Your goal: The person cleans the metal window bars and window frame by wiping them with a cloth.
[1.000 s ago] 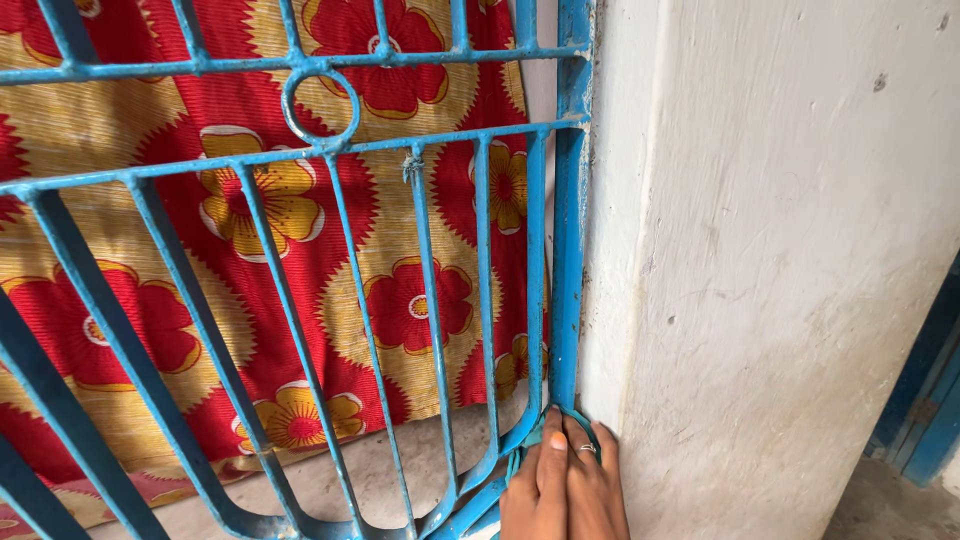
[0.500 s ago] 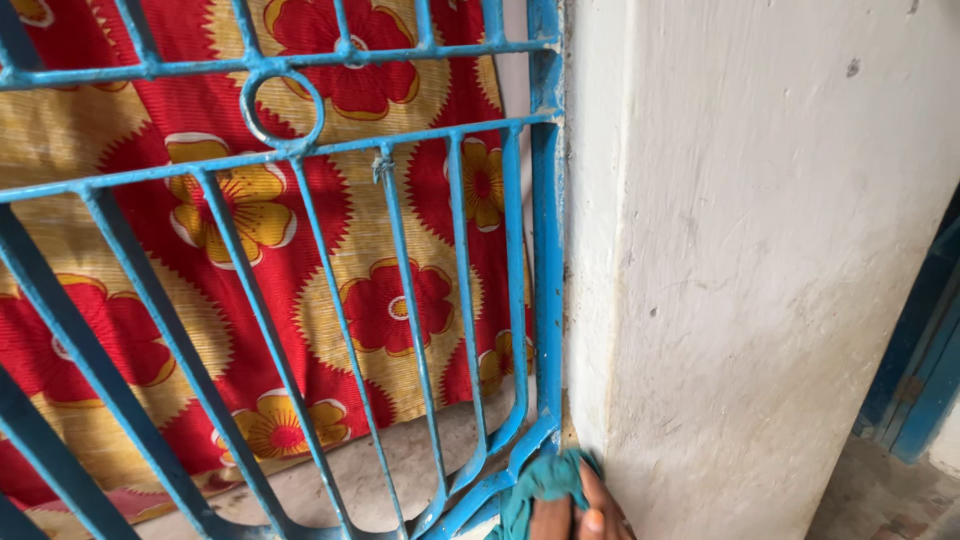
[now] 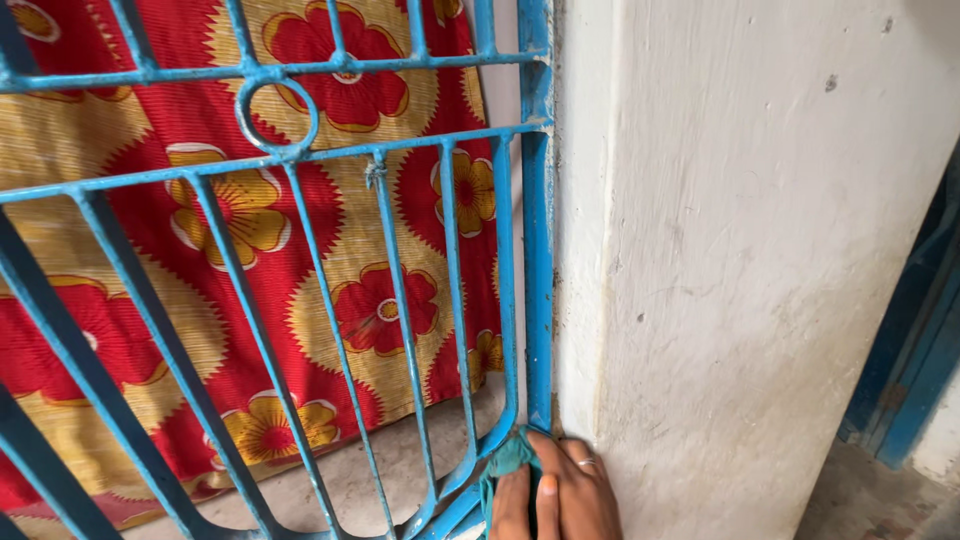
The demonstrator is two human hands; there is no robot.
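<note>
The hand (image 3: 556, 492) at the bottom edge of the view presses flat, fingers together, on a teal cloth (image 3: 506, 462), a ring on one finger. Which hand it is cannot be told for sure; it appears to be the right one, and no second hand shows. The cloth is bunched against the lower corner of a blue metal grille (image 3: 537, 260), where the upright frame bar meets the curved bottom bar, just beside the white plastered wall (image 3: 740, 270). The grille's paint is bright blue, with thin slanted bars and a ring near the top. Behind it hangs a red and yellow flowered fabric (image 3: 200, 220), above a grey concrete floor (image 3: 390, 465). A blue door frame (image 3: 915, 370) stands at the right edge.
</note>
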